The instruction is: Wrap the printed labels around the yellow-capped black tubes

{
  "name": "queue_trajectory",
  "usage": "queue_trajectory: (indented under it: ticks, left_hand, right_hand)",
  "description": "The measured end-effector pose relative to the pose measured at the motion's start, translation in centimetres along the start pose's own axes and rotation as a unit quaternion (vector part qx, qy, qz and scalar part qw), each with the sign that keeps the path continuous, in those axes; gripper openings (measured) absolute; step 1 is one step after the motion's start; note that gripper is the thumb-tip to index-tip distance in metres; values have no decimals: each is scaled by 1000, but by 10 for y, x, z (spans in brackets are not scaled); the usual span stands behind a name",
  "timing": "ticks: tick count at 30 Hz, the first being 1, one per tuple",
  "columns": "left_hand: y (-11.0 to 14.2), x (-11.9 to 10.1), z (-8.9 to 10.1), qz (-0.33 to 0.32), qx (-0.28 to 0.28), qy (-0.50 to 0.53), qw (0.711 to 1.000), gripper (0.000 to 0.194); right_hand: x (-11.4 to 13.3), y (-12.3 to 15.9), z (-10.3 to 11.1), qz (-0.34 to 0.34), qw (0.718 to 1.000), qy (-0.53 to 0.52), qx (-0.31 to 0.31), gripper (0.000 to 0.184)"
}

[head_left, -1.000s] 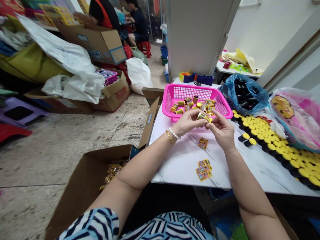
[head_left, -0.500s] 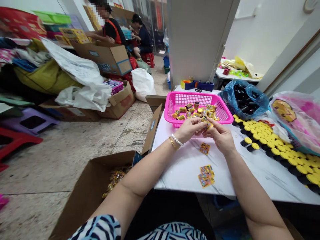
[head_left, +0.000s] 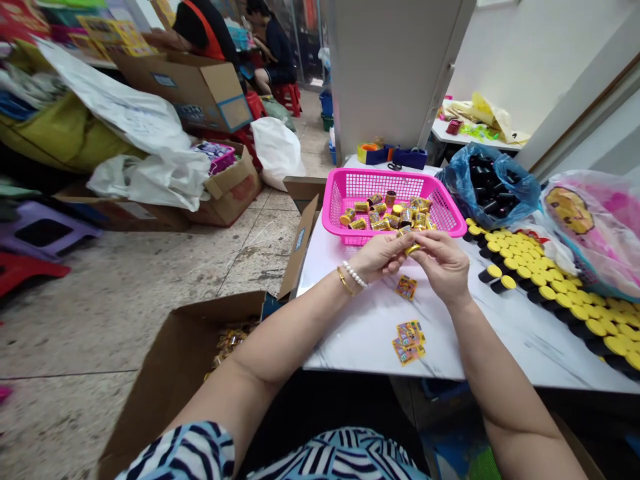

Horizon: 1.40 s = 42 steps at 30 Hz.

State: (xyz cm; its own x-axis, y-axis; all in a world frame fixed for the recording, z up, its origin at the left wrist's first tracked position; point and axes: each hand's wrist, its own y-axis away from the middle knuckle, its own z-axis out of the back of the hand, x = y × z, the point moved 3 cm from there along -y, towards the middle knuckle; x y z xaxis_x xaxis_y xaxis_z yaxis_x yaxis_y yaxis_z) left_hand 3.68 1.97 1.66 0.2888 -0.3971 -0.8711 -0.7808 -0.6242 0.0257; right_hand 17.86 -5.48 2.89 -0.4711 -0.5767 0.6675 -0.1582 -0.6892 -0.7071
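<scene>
Both hands meet just in front of the pink basket (head_left: 336, 225). Between their fingertips is a small yellow printed label (head_left: 413, 249), bent into a curve; whether it wraps a cylinder is hidden by the fingers. My left hand (head_left: 381, 257), with bracelets at the wrist, pinches it from one side. My right hand (head_left: 445, 264) grips its other edge, fingers closed. Inside the basket lie several small cylinders (head_left: 357, 225) with yellow printed wraps. A flat square label (head_left: 407, 287) rests on the table below the hands, and a few overlapping labels (head_left: 411, 331) lie nearer the front edge.
Rows of black cylinders with yellow caps (head_left: 565, 283) fill the table's right side. Behind them sits a blue bag (head_left: 457, 180) of black pieces. An open carton (head_left: 165, 360) holding yellow pieces stands at lower left. Two people sit at back left; scissors (head_left: 395, 167) lie behind the basket.
The label between my fingers showed its flat printed face before; now it is bent over, with my right fingers folded closer around it. The view has shifted slightly.
</scene>
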Motion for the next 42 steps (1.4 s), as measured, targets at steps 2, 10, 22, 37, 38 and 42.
queue_trajectory:
  ticks: [2, 10, 22, 37, 38, 42]
  left_hand:
    - [0, 2, 0, 13, -4, 9, 1000, 61]
    - [-2, 3, -1, 29, 1, 3, 1000, 57]
    - [-3, -5, 10, 59, -37, -25, 997, 44]
    - [2, 7, 0, 125, -12, -206, 970, 65]
    - [-1, 8, 2, 101, 2, -298, 949, 56]
    - [-9, 14, 10, -69, 38, -590, 803, 13]
  right_hand:
    - [1, -1, 2, 11, 1000, 5, -17, 29]
    - [-2, 2, -3, -15, 1000, -8, 22, 45]
    - [2, 0, -1, -76, 995, 49, 45, 38]
    - [-15, -37, 24, -48, 987, 150, 15, 56]
    - [-13, -39, 36, -27, 981, 193, 9, 55]
    - [6, -17, 90, -3, 942, 321, -94, 26]
